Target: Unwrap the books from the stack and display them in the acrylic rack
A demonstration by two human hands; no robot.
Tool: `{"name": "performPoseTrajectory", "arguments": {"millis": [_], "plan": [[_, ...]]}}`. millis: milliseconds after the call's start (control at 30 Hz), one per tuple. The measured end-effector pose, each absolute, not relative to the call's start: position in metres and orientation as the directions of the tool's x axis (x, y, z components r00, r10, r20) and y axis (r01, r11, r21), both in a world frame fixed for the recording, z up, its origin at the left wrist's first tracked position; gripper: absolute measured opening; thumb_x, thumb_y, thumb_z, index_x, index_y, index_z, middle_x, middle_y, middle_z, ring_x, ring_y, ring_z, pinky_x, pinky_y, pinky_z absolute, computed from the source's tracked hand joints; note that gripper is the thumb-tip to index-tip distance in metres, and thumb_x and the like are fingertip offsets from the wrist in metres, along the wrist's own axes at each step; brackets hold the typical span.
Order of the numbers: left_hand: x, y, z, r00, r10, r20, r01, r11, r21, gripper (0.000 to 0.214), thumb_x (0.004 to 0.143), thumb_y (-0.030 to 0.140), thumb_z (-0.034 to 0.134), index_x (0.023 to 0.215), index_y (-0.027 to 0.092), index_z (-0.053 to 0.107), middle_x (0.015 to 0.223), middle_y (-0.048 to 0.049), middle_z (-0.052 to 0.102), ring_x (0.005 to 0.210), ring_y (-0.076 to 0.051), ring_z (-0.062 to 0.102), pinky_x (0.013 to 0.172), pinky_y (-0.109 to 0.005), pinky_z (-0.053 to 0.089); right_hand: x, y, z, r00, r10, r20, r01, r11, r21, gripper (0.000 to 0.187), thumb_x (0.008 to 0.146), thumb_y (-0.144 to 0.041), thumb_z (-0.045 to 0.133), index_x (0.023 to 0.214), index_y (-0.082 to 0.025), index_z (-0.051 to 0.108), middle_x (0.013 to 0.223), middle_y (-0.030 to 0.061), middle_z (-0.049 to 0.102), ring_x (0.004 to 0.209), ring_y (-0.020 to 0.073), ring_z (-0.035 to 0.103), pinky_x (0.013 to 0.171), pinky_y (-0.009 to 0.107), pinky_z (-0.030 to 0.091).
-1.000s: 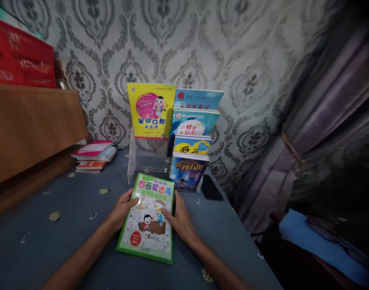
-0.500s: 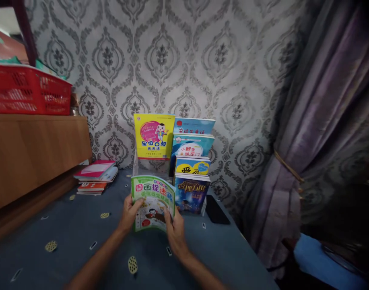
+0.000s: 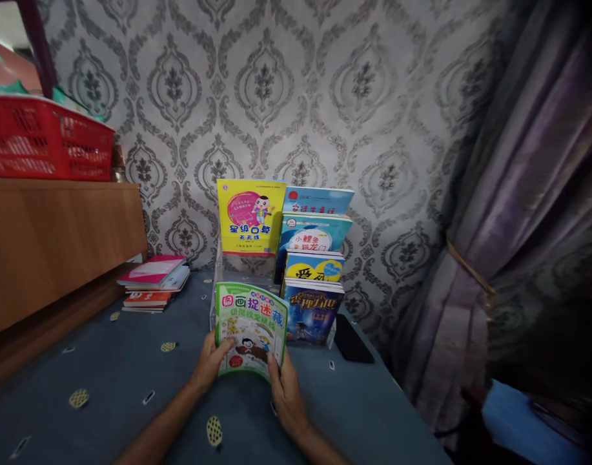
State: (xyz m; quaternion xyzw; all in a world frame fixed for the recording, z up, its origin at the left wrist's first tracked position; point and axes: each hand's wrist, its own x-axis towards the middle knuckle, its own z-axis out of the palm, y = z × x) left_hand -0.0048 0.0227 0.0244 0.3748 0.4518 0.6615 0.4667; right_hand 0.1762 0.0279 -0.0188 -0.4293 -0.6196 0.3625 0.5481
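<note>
A green children's book [image 3: 251, 326] with a cartoon cover is held upright in front of a clear tiered book stand [image 3: 217, 284]. My left hand [image 3: 211, 361] grips its lower left corner, fingers wrapped round the edge. My right hand [image 3: 286, 391] grips its lower right corner. On the stand, a yellow book [image 3: 250, 216] stands at the top left. Several blue books [image 3: 312, 258] fill the stepped rows on the right, down to a dark blue one [image 3: 311, 310] at the front. The stand's lower left slots sit right behind the green book.
A dark phone [image 3: 350, 339] lies right of the stand. A stack of books [image 3: 153, 281] rests at the left by a wooden cabinet [image 3: 58, 239] topped with a red basket [image 3: 44, 139]. Purple curtains [image 3: 509, 213] hang at the right. The surface is a blue patterned cloth [image 3: 106, 374].
The green book went from lying flat under both hands to being lifted upright and carried closer to the stand. The view tilted upward.
</note>
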Motion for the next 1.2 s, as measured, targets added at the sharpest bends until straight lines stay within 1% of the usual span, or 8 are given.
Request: {"name": "performPoseTrajectory", "arguments": {"millis": [133,433,567,667,833,933,1033,1200], "plan": [[-0.009,0.022,0.031,-0.234,0.968,0.095,-0.296,-0.164,0.941,0.060,0.054,0.044,0.086,0.103,0.015,0.069,0.104,-0.0101,0.077,0.102,-0.033,0.071,0.088,-0.040,0.058,0.178,0.030,-0.009,-0.033,0.921,0.388,0.154,0.388,-0.909,0.062,0.090,-0.069,0.045,0.130,-0.024,0.062,0.128,0.0106,0.068,0.123,0.0299,0.060,0.110,0.047,0.045],[-0.021,0.028,0.028,-0.157,0.979,0.130,-0.272,-0.170,0.947,0.060,0.057,0.039,0.086,0.110,0.017,0.068,0.114,-0.0111,0.075,0.113,-0.033,0.067,0.096,-0.041,0.055,0.180,0.039,-0.023,0.042,0.946,0.321,0.173,0.309,-0.935,0.074,0.083,-0.077,0.048,0.133,-0.024,0.059,0.135,0.0114,0.063,0.129,0.0334,0.054,0.110,0.049,0.044],[-0.026,0.030,0.030,-0.144,0.971,0.190,-0.244,-0.221,0.944,0.063,0.059,0.036,0.083,0.116,0.018,0.066,0.119,-0.0101,0.073,0.115,-0.033,0.066,0.095,-0.039,0.055,0.182,0.042,-0.026,0.085,0.933,0.351,0.199,0.329,-0.923,0.074,0.083,-0.076,0.050,0.135,-0.024,0.058,0.139,0.0114,0.061,0.128,0.0338,0.055,0.107,0.048,0.046],[-0.031,0.031,0.031,-0.099,0.968,0.232,-0.206,-0.248,0.947,0.064,0.063,0.037,0.081,0.121,0.016,0.063,0.116,-0.0113,0.074,0.107,-0.031,0.069,0.089,-0.037,0.057,0.185,0.042,-0.017,0.075,0.914,0.400,0.217,0.376,-0.901,0.067,0.087,-0.071,0.049,0.130,-0.022,0.060,0.130,0.0122,0.066,0.121,0.0329,0.059,0.101,0.046,0.050],[-0.042,0.039,0.030,-0.013,0.959,0.284,-0.044,-0.284,0.958,0.054,0.068,0.042,0.077,0.114,0.014,0.066,0.106,-0.0113,0.076,0.097,-0.028,0.071,0.083,-0.036,0.057,0.192,0.041,0.003,-0.074,0.855,0.514,0.232,0.516,-0.825,0.044,0.097,-0.054,0.045,0.118,-0.019,0.063,0.109,0.0099,0.072,0.098,0.0253,0.067,0.087,0.036,0.055],[-0.050,0.044,0.029,0.032,0.953,0.302,0.049,-0.304,0.951,0.054,0.070,0.044,0.076,0.114,0.014,0.067,0.105,-0.0104,0.075,0.094,-0.027,0.071,0.082,-0.036,0.057,0.195,0.042,0.010,-0.096,0.763,0.639,0.321,0.631,-0.706,0.033,0.098,-0.046,0.047,0.106,-0.019,0.066,0.102,0.0094,0.072,0.096,0.0248,0.067,0.085,0.035,0.054],[-0.057,0.047,0.028,0.063,0.948,0.312,0.104,-0.317,0.943,0.054,0.073,0.046,0.074,0.115,0.014,0.066,0.108,-0.0114,0.074,0.094,-0.027,0.070,0.083,-0.037,0.057,0.198,0.043,0.013,-0.109,0.687,0.719,0.421,0.686,-0.593,0.026,0.098,-0.040,0.049,0.097,-0.021,0.066,0.096,0.0090,0.070,0.093,0.0246,0.066,0.084,0.036,0.054],[-0.064,0.047,0.027,0.106,0.944,0.313,0.153,-0.326,0.933,0.054,0.076,0.051,0.072,0.115,0.013,0.067,0.108,-0.0111,0.074,0.095,-0.027,0.069,0.088,-0.041,0.056,0.198,0.039,0.019,-0.139,0.669,0.730,0.464,0.695,-0.548,0.024,0.099,-0.036,0.047,0.088,-0.022,0.063,0.085,0.0062,0.066,0.081,0.0213,0.064,0.072,0.030,0.052]]}}
